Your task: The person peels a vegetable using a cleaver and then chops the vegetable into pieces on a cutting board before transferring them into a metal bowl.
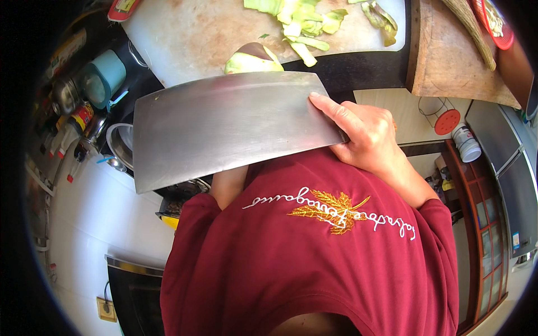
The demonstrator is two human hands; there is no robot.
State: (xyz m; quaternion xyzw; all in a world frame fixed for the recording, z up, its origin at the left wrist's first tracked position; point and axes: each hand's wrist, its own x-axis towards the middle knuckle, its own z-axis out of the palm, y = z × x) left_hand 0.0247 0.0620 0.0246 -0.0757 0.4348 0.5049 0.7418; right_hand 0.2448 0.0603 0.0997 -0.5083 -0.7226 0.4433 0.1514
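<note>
My right hand is closed round the handle end of a wide steel cleaver, its index finger stretched along the blade. The broad side of the blade is turned up toward me and spans the space before my chest. Below it my left forearm shows; the left hand itself is hidden behind the blade. Just past the blade's far edge, a pale green vegetable piece with a brownish part sticks out at the near edge of a white cutting board. Green peelings lie farther up the board.
To the right stands a wooden board with a long brown stalk and a red basket beyond. At left are a light blue container, bottles and a metal pot. A refrigerator stands far right.
</note>
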